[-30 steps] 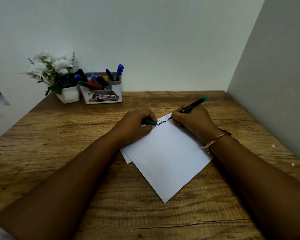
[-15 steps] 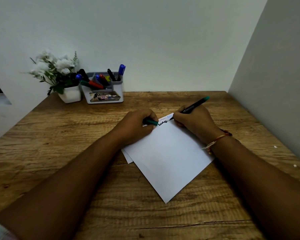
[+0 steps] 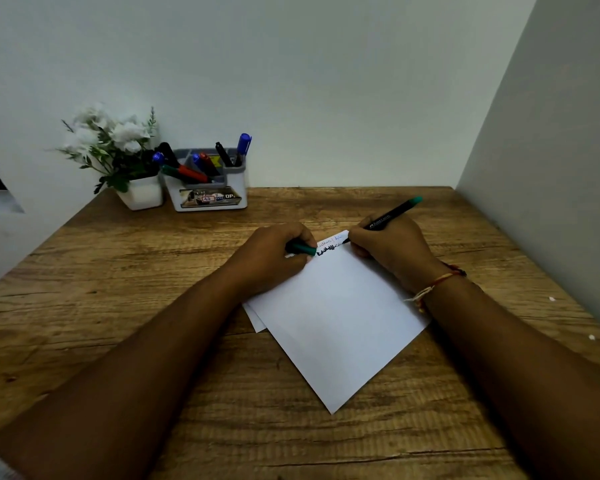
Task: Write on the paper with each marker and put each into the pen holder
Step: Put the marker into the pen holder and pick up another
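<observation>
Paper (image 3: 336, 327): white, with a black scribble and fainter blue lines at its far corner. Marker (image 3: 388, 214): black barrel, white lettering, teal end. Cap (image 3: 302, 248): teal. Table (image 3: 118, 271): brown wood with darker grain streaks. Pen holder (image 3: 238, 188), far left: grey top, white base, multicoloured label. Stored markers (image 3: 191, 173): blue, red, black, green. Flowers (image 3: 111, 133): white, with green leaves. Pot (image 3: 142, 194): white. Wrist thread (image 3: 437, 282): red and cream.
</observation>
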The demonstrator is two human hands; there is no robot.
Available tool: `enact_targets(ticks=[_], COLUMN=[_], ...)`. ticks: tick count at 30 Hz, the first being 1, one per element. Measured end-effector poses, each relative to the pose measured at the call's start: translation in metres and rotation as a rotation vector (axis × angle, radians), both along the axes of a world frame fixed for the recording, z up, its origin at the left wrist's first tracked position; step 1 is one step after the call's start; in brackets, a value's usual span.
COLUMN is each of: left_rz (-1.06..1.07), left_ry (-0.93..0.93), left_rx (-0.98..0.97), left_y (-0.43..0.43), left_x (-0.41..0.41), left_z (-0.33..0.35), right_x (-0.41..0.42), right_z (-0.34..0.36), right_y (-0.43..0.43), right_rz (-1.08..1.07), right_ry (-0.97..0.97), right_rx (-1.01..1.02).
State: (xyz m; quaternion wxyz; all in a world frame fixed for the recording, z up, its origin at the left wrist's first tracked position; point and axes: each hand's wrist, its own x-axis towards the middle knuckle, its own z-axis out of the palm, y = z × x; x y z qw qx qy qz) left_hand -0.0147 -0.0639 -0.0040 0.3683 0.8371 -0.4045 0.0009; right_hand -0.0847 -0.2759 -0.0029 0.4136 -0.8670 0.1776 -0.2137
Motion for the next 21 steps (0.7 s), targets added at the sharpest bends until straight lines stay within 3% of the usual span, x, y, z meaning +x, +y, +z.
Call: enact_targets(ticks=[21], left_rz=[-0.009], left_ry=[0.029], left_rx=[-0.022], left_y=[0.0011], left_x=[0.0043], left_z=[-0.0045], right_x=[-0.0009], right_z=[0.0026], right_y=[0.0003], right_rz=[-0.023], right_ry=[0.012], right_rx=[0.007])
